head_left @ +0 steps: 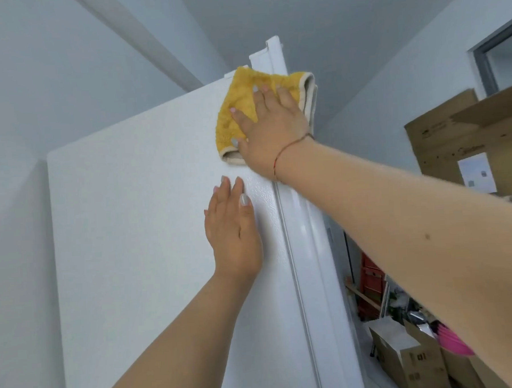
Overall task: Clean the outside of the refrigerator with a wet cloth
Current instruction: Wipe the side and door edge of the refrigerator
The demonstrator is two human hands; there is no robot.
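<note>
Yellow cloth (245,105) pressed flat against white refrigerator (138,229) side panel, at upper corner next to door edge. Cloth's cream-trimmed border hanging past panel edge beyond the little-finger side of the pressing fingers; another trimmed fold bunched just under the thumb. Top of cloth reaching panel's upper edge, above the fingertips.

Right hand (270,127) laid palm-down on cloth, fingers straight and spread apart, not curled round the fabric. Thin red string bracelet (288,149) round the wrist.

Left hand (233,227) set flat on bare panel below the cloth, fingers straight and held together, tips pointing up and stopping short of cloth's lower fold. Thumb side lying just beside the ridged vertical door seam (293,251).

Broad stretch of textured panel open to the far side of left fingers, running to panel's left edge; wall (15,206) close behind that edge. Above the right fingertips, only narrow top trim, then ceiling (314,18).

Past the door edge, well apart from both hands: cardboard boxes (453,142) stacked high, further boxes (406,361) low down, a pink item (452,340) partly hidden by forearm.
</note>
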